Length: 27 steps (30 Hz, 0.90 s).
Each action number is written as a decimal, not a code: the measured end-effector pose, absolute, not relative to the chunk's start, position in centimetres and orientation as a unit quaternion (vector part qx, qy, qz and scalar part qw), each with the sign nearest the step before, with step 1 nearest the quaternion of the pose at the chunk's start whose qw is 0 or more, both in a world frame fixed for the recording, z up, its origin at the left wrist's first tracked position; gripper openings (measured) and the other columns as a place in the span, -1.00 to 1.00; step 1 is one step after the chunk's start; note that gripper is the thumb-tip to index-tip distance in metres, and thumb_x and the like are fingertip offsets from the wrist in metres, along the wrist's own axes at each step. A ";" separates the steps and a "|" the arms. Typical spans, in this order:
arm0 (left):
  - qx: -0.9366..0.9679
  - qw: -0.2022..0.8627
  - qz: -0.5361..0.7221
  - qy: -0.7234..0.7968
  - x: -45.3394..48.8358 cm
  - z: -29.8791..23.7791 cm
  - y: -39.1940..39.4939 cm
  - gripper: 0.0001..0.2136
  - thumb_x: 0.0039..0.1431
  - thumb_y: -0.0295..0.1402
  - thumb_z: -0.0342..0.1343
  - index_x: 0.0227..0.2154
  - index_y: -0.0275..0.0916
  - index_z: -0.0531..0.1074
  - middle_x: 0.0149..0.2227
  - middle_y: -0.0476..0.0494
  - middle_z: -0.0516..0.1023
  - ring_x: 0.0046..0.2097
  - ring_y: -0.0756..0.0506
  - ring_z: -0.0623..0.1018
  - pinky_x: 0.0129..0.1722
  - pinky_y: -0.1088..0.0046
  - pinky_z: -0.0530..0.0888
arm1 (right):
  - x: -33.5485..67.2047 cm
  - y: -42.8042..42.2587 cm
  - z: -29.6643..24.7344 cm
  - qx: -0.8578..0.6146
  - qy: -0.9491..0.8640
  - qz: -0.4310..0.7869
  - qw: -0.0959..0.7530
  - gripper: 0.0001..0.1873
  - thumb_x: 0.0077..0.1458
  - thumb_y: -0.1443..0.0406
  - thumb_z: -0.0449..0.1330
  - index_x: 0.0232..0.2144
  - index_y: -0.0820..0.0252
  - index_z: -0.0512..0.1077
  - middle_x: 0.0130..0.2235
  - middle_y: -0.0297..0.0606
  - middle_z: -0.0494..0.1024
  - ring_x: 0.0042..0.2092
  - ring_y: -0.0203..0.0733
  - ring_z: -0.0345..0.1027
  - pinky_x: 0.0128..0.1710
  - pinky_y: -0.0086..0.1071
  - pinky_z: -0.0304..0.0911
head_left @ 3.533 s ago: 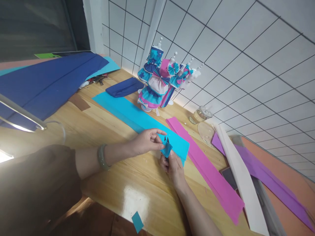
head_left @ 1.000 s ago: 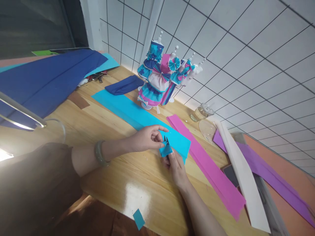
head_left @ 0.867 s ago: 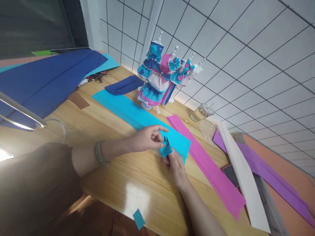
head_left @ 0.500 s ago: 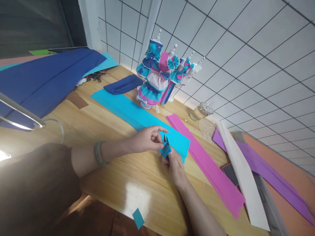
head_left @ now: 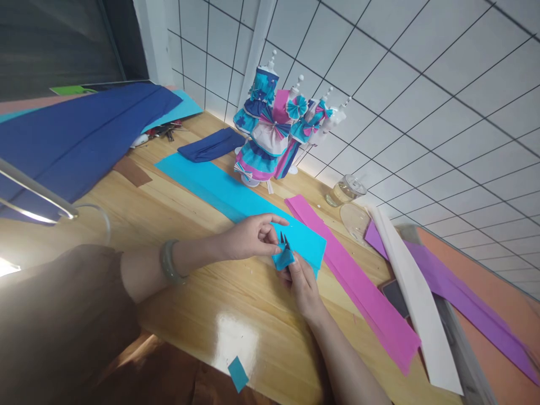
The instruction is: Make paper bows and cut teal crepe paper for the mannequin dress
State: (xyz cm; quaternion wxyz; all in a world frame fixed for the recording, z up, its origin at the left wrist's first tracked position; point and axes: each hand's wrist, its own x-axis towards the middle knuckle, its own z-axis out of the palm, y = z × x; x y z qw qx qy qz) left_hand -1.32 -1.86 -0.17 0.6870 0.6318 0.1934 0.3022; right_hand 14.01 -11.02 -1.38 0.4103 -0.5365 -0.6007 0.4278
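My left hand (head_left: 253,237), with a jade-coloured bangle on its wrist, pinches the edge of a small folded piece of blue crepe paper (head_left: 283,259). Its index finger stretches out above the paper. Small dark-bladed scissors (head_left: 285,242) are in my right hand (head_left: 304,287), the two blade tips slightly apart and pointing away from me beside the paper piece. Their handles are hidden in my fingers. Behind both hands a long bright blue crepe paper strip (head_left: 228,188) lies on the wooden table (head_left: 189,304).
Paper-dressed mini mannequins (head_left: 274,129) stand at the back by the tiled wall. Pink (head_left: 358,281), white (head_left: 415,304) and purple (head_left: 459,304) strips lie right, near a glass jar (head_left: 345,190). Dark blue paper (head_left: 84,135) covers the left. A teal scrap (head_left: 238,374) lies near the front edge.
The small blue paper has tilted slightly between my hands, showing more of its face. My right hand has shifted a little; all else looks unchanged.
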 end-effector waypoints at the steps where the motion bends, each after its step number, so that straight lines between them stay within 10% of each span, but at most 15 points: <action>1: 0.633 0.686 0.302 0.194 -1.3 -0.2 -1.8 -0.52 -0.07 -0.36 0.16 -0.04 -0.26 0.19 -0.46 0.02 0.35 -0.37 0.03 0.40 -0.35 0.49 0.35 | 14.0 -11.0 -1.3 -0.535 -0.602 0.428 0.409 -0.63 0.17 0.08 -0.17 -0.58 0.13 0.04 -0.60 -0.45 -0.02 -0.58 -0.36 -0.17 -0.61 -0.42 -0.18; 27: 0.652 0.675 0.285 0.195 -1.8 0.1 -1.4 -0.50 -0.09 -0.39 0.15 -0.03 -0.26 0.19 -0.45 0.00 0.36 -0.38 0.03 0.39 -0.40 0.51 0.34 | 14.2 -11.0 -1.0 -0.539 -0.615 0.426 0.387 -0.62 0.17 0.07 -0.18 -0.59 0.13 0.04 -0.60 -0.43 0.02 -0.57 -0.34 -0.13 -0.58 -0.41 -0.16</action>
